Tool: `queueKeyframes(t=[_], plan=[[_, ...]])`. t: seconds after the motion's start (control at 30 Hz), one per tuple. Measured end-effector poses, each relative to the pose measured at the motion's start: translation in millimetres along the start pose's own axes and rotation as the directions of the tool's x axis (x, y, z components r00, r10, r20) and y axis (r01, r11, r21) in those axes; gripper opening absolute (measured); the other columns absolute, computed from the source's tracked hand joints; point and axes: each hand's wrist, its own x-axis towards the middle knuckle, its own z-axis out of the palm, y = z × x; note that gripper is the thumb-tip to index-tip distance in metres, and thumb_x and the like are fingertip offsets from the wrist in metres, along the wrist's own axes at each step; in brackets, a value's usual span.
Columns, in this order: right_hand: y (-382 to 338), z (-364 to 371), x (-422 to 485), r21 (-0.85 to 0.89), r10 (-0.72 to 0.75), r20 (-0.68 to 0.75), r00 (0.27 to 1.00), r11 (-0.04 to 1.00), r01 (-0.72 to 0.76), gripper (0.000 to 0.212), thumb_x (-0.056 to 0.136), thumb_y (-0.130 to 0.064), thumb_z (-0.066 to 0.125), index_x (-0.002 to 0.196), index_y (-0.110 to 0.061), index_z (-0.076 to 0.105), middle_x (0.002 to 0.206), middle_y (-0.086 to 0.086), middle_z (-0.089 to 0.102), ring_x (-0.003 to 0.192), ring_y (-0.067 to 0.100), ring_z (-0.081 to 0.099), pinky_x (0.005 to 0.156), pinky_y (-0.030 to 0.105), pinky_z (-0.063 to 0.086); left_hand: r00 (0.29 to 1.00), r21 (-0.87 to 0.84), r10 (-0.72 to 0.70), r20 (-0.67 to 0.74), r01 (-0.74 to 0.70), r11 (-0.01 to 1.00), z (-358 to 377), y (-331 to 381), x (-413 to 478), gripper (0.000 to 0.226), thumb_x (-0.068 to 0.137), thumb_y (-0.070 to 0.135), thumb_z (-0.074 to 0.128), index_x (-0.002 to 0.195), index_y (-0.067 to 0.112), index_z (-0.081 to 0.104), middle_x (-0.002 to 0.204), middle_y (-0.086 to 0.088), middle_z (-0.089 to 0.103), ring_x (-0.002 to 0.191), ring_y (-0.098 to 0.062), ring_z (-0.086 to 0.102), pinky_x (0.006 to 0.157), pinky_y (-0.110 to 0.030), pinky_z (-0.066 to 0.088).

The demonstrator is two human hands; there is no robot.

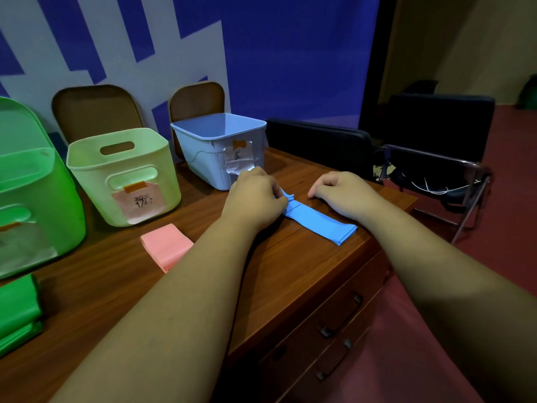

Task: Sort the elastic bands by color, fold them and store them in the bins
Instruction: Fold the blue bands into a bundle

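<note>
- The left hand [255,199] pinches and hides the far end of the flat, folded blue elastic band [319,222].
- The right hand [343,193] rests beside it, fingers curled under; any hold is hidden.
- The band lies on the brown wooden desk [290,271].

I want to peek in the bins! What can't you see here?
Head view:
Floor of the blue bin: hidden by its front wall.
Label on the pale green bin: writing too blurry.
Far end of the blue band: covered by the left hand.
Part of the green band: cut off by the left edge.
</note>
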Motion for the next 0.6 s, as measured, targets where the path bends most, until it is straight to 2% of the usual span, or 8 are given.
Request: queueKeyframes(t=[0.23, 0.4, 0.53, 0.6], plan=[[-2.4, 0.7, -1.6, 0.011, 0.008, -0.006, 1.000, 1.000, -0.008, 0.022, 0.100, -0.028, 0.062, 0.090, -0.031, 0.082, 0.104, -0.016, 0.069, 0.099, 0.003, 0.058, 0.090, 0.029, 0.044, 0.998, -0.084, 0.010, -0.059, -0.015, 0.996, -6.4, 5.8, 0.9, 0.015, 0.088, 0.041, 0.072, 0.082, 0.028, 0.077, 0.102, 0.007, 0.059, 0.102, -0.015, 0.055, 0.084, -0.039, 0.055], [-1.1, -0.4, -1.9, 0.006, 0.008, -0.001, 1.000, 1.000, -0.008, 0.023, 0.100, -0.028, 0.062, 0.088, -0.031, 0.081, 0.105, -0.015, 0.069, 0.101, 0.005, 0.060, 0.091, 0.030, 0.045, 0.995, -0.028, 0.085, 0.049, -0.084, 0.996, 0.7, 7.2, -1.6, 0.019, 0.087, 0.047, 0.073, 0.083, 0.029, 0.079, 0.098, 0.011, 0.060, 0.104, -0.016, 0.054, 0.091, -0.045, 0.055], [-2.3, -1.0, -2.6, 0.011, -0.002, 0.000, 1.000, 1.000, 0.002, 0.022, 0.100, -0.029, 0.062, 0.089, -0.031, 0.081, 0.106, -0.013, 0.070, 0.103, 0.007, 0.060, 0.093, 0.031, 0.047, 0.998, -0.050, 0.062, -0.008, -0.063, 0.997, 0.6, 3.0, 0.0, 0.018, 0.089, 0.044, 0.071, 0.088, 0.029, 0.081, 0.104, 0.013, 0.058, 0.110, -0.014, 0.047, 0.099, -0.044, 0.050], [-1.1, -1.0, -2.7, 0.012, -0.001, 0.002, 1.000, 1.000, 0.001, 0.022, 0.099, -0.029, 0.062, 0.088, -0.032, 0.081, 0.106, -0.013, 0.071, 0.104, 0.007, 0.061, 0.094, 0.031, 0.048, 1.000, -0.057, 0.024, 0.015, -0.023, 0.998, 0.7, 3.1, -0.3, 0.013, 0.086, 0.043, 0.074, 0.093, 0.032, 0.076, 0.111, 0.010, 0.054, 0.116, -0.016, 0.043, 0.103, -0.042, 0.046]])
